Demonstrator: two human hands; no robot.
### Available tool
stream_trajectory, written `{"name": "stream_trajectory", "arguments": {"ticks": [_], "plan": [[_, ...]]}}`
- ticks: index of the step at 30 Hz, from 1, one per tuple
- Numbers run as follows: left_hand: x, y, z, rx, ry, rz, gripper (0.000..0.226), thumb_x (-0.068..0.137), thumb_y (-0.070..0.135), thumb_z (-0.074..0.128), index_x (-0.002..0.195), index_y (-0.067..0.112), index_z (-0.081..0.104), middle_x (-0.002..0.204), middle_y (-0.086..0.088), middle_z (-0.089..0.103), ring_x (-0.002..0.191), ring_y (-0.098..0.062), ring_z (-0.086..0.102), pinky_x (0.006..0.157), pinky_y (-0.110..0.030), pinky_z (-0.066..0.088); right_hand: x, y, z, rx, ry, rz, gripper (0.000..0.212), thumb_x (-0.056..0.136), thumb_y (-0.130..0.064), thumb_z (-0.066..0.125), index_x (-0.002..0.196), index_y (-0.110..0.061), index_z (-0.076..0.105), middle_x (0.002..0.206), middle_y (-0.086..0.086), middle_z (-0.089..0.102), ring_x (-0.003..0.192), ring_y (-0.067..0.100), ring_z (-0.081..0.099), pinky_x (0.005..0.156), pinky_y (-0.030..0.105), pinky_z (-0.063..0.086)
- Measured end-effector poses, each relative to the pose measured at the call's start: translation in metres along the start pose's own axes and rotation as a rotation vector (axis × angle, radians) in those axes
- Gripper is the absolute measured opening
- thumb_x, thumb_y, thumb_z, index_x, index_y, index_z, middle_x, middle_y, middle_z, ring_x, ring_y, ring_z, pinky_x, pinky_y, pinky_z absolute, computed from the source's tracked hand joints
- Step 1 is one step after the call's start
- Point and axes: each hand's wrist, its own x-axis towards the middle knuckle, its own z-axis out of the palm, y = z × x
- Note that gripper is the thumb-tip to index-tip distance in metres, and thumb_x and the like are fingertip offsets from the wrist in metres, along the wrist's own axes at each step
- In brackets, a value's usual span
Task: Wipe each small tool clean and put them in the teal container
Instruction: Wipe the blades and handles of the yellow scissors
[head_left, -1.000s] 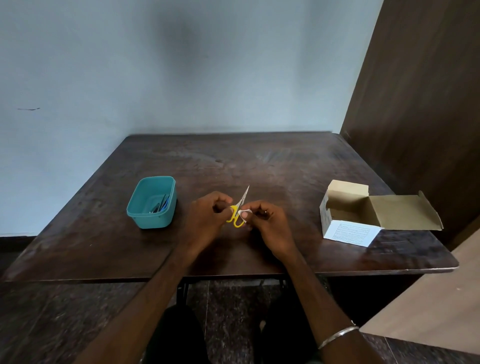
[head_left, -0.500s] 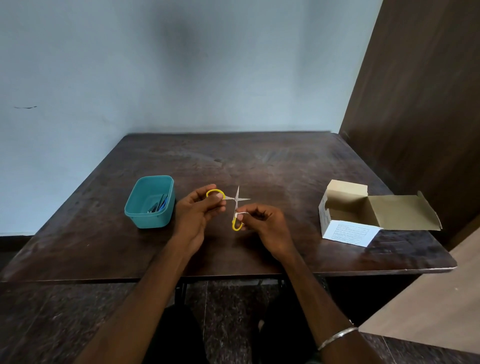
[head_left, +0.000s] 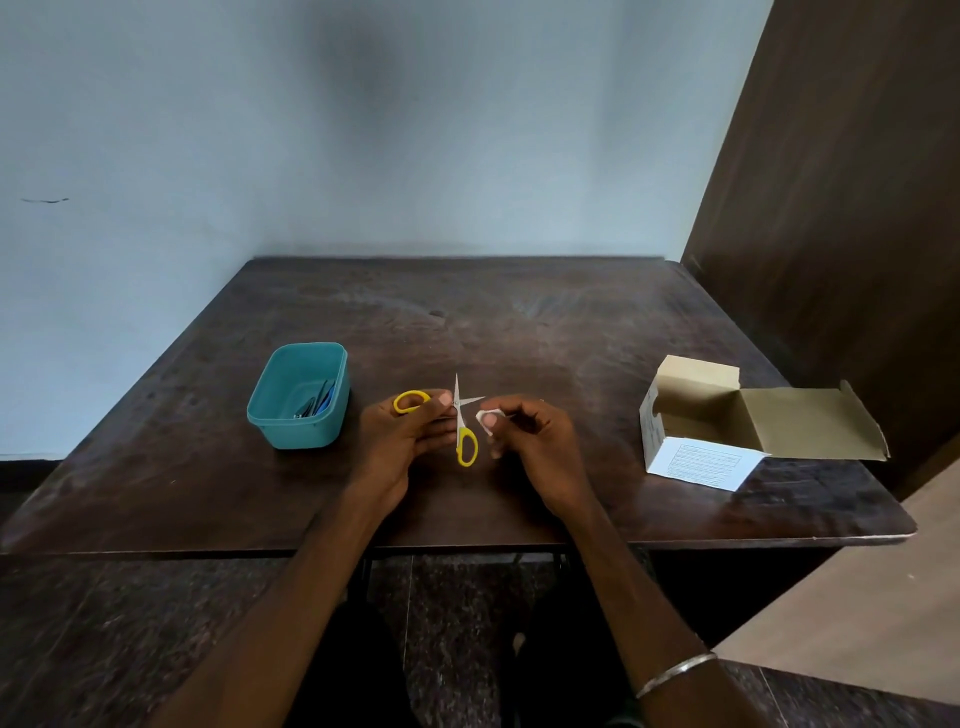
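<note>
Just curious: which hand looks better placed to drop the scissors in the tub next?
Left, likely: the left hand already holds the scissors and is nearer the tub; the right hand pinches the wipe.

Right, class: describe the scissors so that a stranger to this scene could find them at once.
Start at the dark wooden table; near its front middle, the left hand holds the scissors. They lie between the teal container and the open cardboard box, and alone have yellow handle loops and spread blades.
</note>
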Motion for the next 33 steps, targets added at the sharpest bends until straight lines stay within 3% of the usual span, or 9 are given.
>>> {"name": "stream_trajectory", "arguments": {"ticks": [4,8,15,25,30,33], "plan": [[-0.006,-0.005,-0.005,0.07,-0.051,0.028,0.007,0.084,0.002,0.071,0.091,0.002,0.073,0.077,-0.015,0.074,0.066,-0.024,0.072,0.06,-0.031,0.06,0.001,0.0,0.0,0.024,0.047,0.025,0.017,0.085,0.0,0.073,0.102,0.0,0.071,0.072,0.005,0.067,0.056,0.023,0.054,0.055,0.029,0.047],[-0.009,-0.006,-0.005,0.083,-0.099,0.028,0.007,0.085,0.0,0.069,0.091,0.001,0.072,0.076,-0.014,0.075,0.065,-0.023,0.072,0.059,-0.029,0.06,0.001,-0.001,0.002,-0.015,0.036,0.027,0.02,0.084,0.002,0.073,0.104,0.002,0.067,0.074,0.008,0.064,0.055,0.018,0.054,0.051,0.025,0.047],[-0.009,-0.006,-0.008,0.094,-0.146,0.022,0.008,0.085,0.0,0.069,0.092,0.003,0.073,0.081,-0.016,0.075,0.07,-0.025,0.073,0.062,-0.03,0.061,0.003,0.006,0.003,-0.112,0.028,0.039,0.01,0.082,-0.007,0.078,0.089,-0.003,0.072,0.073,0.009,0.068,0.058,0.012,0.058,0.053,0.027,0.047],[-0.007,-0.007,-0.013,0.095,-0.18,0.039,0.012,0.085,0.002,0.069,0.096,0.001,0.073,0.087,-0.018,0.075,0.075,-0.026,0.073,0.068,-0.033,0.062,0.002,0.003,0.004,-0.261,0.03,0.066,0.014,0.082,-0.03,0.079,0.08,-0.016,0.076,0.073,0.005,0.073,0.058,0.009,0.059,0.057,0.033,0.048],[-0.007,-0.007,-0.012,0.093,-0.167,0.045,0.011,0.086,0.0,0.068,0.096,0.001,0.073,0.084,-0.017,0.075,0.073,-0.025,0.073,0.066,-0.031,0.062,-0.001,-0.002,0.003,-0.254,0.02,0.062,0.01,0.088,-0.024,0.074,0.083,-0.016,0.077,0.064,-0.004,0.069,0.054,0.005,0.056,0.054,0.025,0.046],[-0.007,-0.007,-0.012,0.095,-0.168,0.049,0.009,0.086,0.001,0.068,0.094,0.002,0.073,0.083,-0.016,0.075,0.073,-0.025,0.073,0.066,-0.031,0.061,0.0,-0.002,0.003,-0.241,0.017,0.069,0.011,0.087,-0.024,0.075,0.083,-0.014,0.077,0.068,0.0,0.07,0.054,0.007,0.056,0.054,0.025,0.047]]}}
